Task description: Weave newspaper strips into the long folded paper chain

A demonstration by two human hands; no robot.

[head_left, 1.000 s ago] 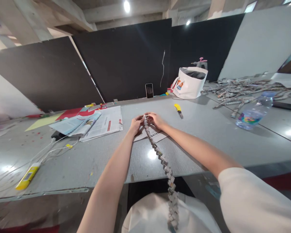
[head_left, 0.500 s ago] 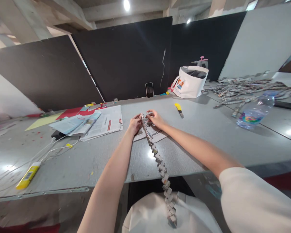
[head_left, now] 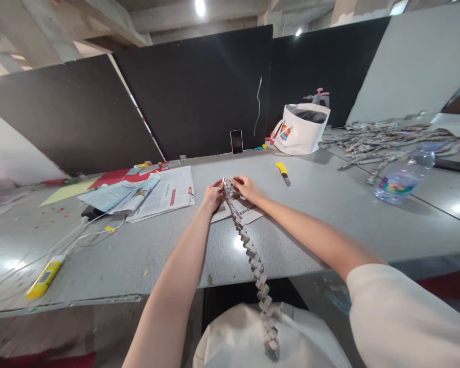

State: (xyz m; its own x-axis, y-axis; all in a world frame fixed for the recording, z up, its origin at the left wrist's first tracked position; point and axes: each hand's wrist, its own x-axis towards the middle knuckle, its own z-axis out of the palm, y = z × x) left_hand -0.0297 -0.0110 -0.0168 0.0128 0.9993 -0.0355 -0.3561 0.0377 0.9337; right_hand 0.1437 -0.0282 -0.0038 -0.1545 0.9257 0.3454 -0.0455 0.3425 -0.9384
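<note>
A long zigzag chain of folded newspaper (head_left: pixel 256 262) runs from my fingers over the table's front edge and down onto my lap. My left hand (head_left: pixel 215 194) pinches its far end between thumb and fingers. Close beside it on the right, my right hand (head_left: pixel 246 188) has its fingers closed at that same end of the chain; the fingertips are small and partly hidden. Under my hands lie printed newspaper pieces (head_left: pixel 250 214) on the grey table (head_left: pixel 168 255).
Left of me are stacked newspapers (head_left: pixel 172 191), a yellow glue stick (head_left: pixel 45 277) and white cables. A yellow-handled cutter (head_left: pixel 282 173), white bag (head_left: pixel 302 130), plastic bottle (head_left: pixel 405 174) and heap of paper strips (head_left: pixel 387 140) lie to the right. A phone (head_left: pixel 236 141) leans against the black partition.
My right fingers have drawn in slightly toward the chain's end. The left hand and the chain stay almost where they were.
</note>
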